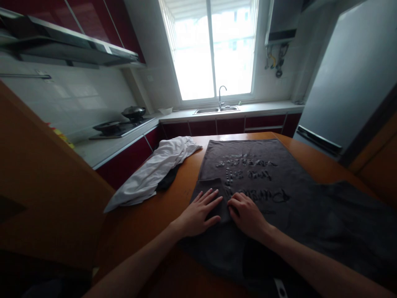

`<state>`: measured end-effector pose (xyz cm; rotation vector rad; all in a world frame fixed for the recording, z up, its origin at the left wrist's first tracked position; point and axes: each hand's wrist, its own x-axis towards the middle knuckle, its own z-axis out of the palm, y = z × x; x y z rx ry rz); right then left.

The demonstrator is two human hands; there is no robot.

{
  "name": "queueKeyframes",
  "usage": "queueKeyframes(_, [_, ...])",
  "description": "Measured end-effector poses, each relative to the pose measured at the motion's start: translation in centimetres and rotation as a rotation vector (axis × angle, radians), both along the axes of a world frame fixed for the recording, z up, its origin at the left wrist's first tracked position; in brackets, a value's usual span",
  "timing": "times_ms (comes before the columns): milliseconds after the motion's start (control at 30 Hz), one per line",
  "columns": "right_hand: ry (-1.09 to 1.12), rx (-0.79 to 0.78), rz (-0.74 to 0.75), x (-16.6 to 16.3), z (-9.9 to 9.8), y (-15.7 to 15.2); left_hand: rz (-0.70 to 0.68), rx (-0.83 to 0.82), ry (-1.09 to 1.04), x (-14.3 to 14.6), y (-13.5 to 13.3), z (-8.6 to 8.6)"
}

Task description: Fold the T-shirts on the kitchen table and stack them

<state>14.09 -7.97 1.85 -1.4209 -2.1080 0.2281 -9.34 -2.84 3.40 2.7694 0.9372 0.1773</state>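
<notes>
A dark grey T-shirt [248, 151] with raised dark lettering lies spread on the wooden table, its collar end towards me. Its left sleeve is folded inward over the body. My left hand [200, 213] rests flat on that folded sleeve, fingers spread. Just to the right, my right hand [246, 213] lies on the shirt with its fingers curled down against the cloth near the sleeve's edge. Whether the fingertips pinch any fabric is hidden. A pale label [281, 287] shows near the collar at the bottom.
On the left of the wooden table [173, 207] lies a crumpled white garment [158, 165] with a dark cloth [167, 179] beneath it. Beyond are a sink [207, 110] under the window, a stove with pans [134, 111], and a fridge [347, 82] at right.
</notes>
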Motion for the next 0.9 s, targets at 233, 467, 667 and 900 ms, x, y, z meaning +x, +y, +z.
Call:
queueKeyframes(233, [0.006, -0.006, -0.004, 0.0, 0.1, 0.0, -0.006, 0.008, -0.016, 0.0, 0.1, -0.2])
queueKeyframes(467, [0.002, -0.001, 0.001, 0.0, 0.1, 0.0, 0.019, 0.004, -0.071, 0.1, 0.1, 0.6])
queueKeyframes(667, [0.031, 0.022, 0.005, 0.0, -0.1, -0.1, 0.025, 0.021, -0.029, 0.0, 0.4, 0.0])
queueKeyframes(900, [-0.036, 0.017, 0.080, 0.0, -0.6, -0.2, 0.027, 0.022, 0.001, 0.1, 0.5, -0.6])
